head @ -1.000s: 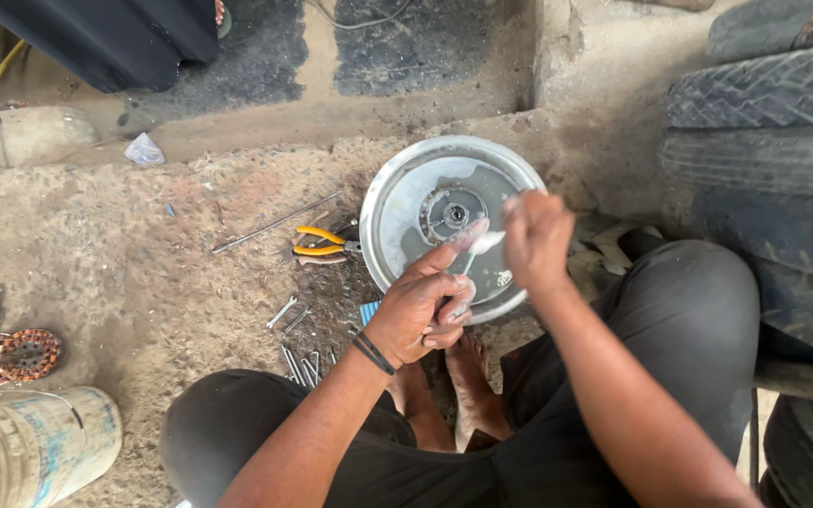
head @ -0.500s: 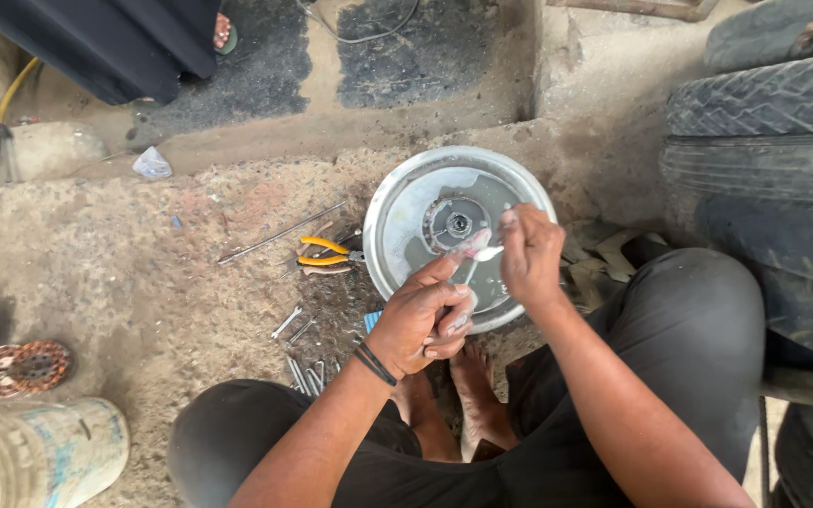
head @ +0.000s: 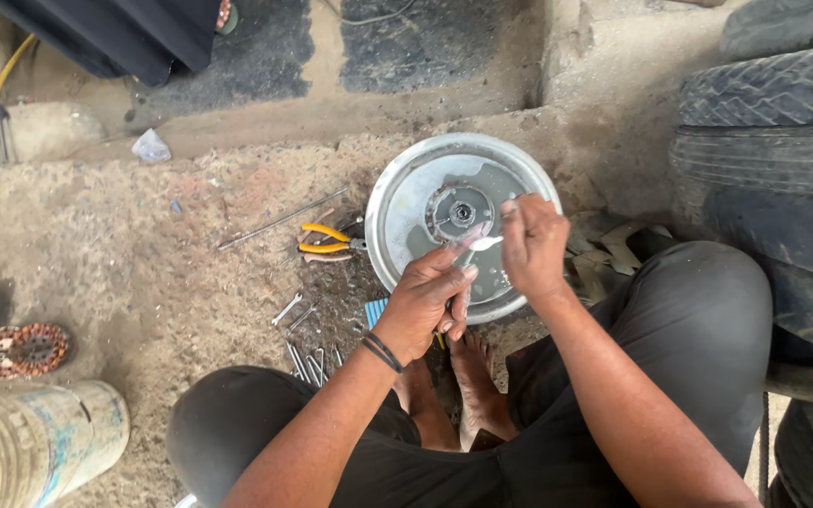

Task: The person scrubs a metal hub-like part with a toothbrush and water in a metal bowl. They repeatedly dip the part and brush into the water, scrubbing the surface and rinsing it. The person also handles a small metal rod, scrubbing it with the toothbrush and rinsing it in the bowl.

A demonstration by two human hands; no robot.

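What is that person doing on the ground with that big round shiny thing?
A person sits on the dirt floor with a round metal cover lying flat in front of their bare feet. Both hands are over it: the left hand and the right hand together hold a small pale piece just beside the hub in the middle. Yellow-handled pliers, a thin rod and some small spanners lie on the ground nearby, and old tyres are stacked at the side.

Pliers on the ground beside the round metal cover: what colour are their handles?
Yellow handles on the pliers, clearest in the head view.
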